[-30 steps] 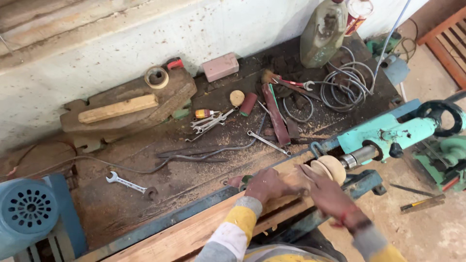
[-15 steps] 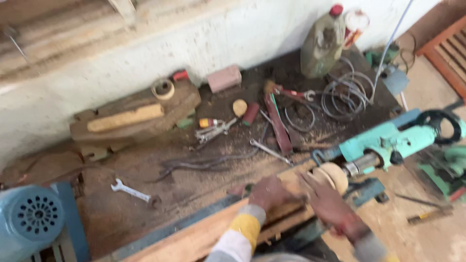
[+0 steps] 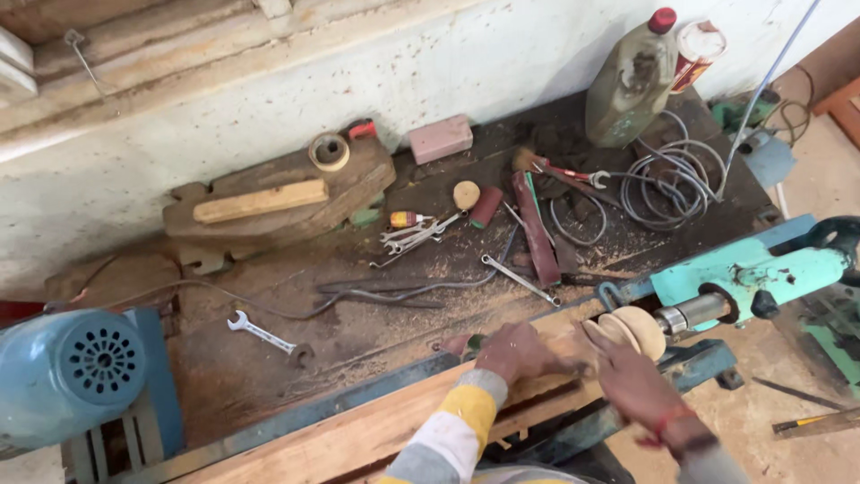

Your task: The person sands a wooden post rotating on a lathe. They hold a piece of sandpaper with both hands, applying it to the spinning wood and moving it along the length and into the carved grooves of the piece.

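left hand (image 3: pixel 518 351) rests knuckles up on the long wooden plank (image 3: pixel 358 430) along the front edge of the desk (image 3: pixel 358 332), fingers curled together, just left of the round wooden piece (image 3: pixel 632 330); a small dark thing peeks from under it, cannot tell if it is gripped. right hand (image 3: pixel 632 381) reaches up to the round wooden piece, fingers (image 3: pixel 598 339) together and touching its lower left edge, wrist with a red band. round wooden piece sits on the end of the metal spindle (image 3: pixel 690 314) of the teal lathe part (image 3: pixel 761 273), which lies right of it. left of the round piece: flat wrench (image 3: pixel 520 280) in sawdust, further left an open-end spanner (image 3: pixel 260 332), and far left the blue motor (image 3: pixel 67 372). behind the round piece: coiled grey cable (image 3: pixel 667 184), dirty plastic bottle with red cap (image 3: pixel 632 81), pink block (image 3: pixel 440 139), bunch of spanners (image 3: pixel 417 235), tape roll (image 3: pixel 329 151) on a dark wood slab (image 3: pixel 287 211).
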